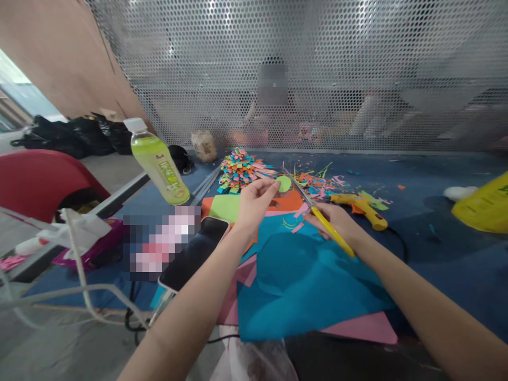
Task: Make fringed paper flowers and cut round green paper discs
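Observation:
Between the thumb and fingers of my left hand [259, 200] is a small round piece of green paper [283, 184]. My right hand [331, 219] grips yellow-handled scissors [331, 231], whose blades point up and left beside the green circle. Below both hands lies a large blue paper sheet [305, 286] with pink strips on it, over pink paper [365, 328]. Orange paper [289, 202] and a green sheet [224, 208] show behind it. A cone of colourful paper strips [238, 172] stands just beyond my left hand.
Paper scraps [317, 185] and a yellow glue gun [363, 207] lie at right. Leftward are a black phone [194, 254], a green drink bottle [161, 166] and a purple tissue box [95, 246]. A perforated metal panel [317, 63] rises behind the table. A yellow object [484, 206] sits far right.

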